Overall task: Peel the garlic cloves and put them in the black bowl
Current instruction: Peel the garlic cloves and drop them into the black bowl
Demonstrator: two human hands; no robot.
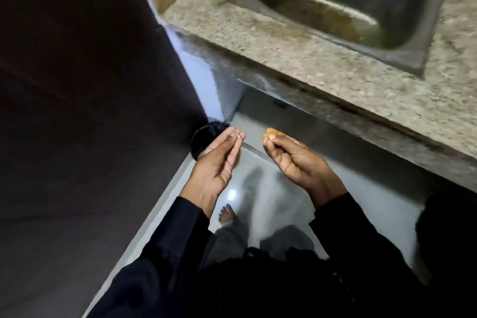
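Garlic clove (268,135), yellowish, blurred, pinched in right hand (291,157).
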